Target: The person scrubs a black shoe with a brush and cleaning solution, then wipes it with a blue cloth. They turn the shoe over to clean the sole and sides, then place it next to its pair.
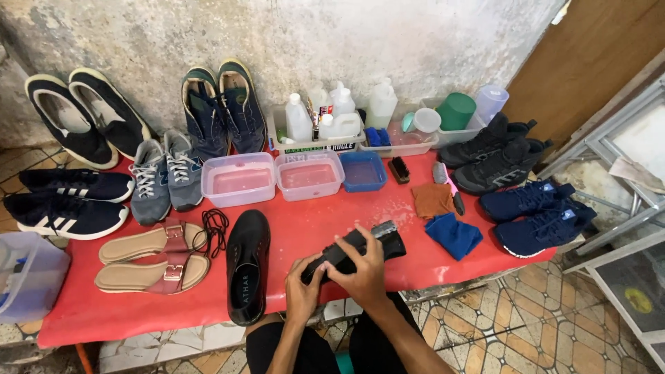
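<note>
Both hands meet at the near edge of the red counter (104, 312), closed around a black leather shoe (357, 249) that lies on its side across them: the left hand (303, 294) grips the lower end with fingers curled under, and the right hand (364, 273) wraps over the top, fingers pressed along the upper. Whether a cloth sits under the right palm is hard to tell. Just left of the hands, its mate, a second black shoe (247, 266), stands upright on the counter, with a loose black lace (215, 228) beside it and a pair of tan sandals (154, 257) further left. Right of the hands lie a blue cloth (454, 235) and a brown cloth (433, 199), nearly touching. Behind them stand two clear tubs of pinkish water (239, 180) and a small blue tub (364, 171). White bottles (332, 118) line the wall, and navy sneakers (537, 215) sit at the far right.
</note>
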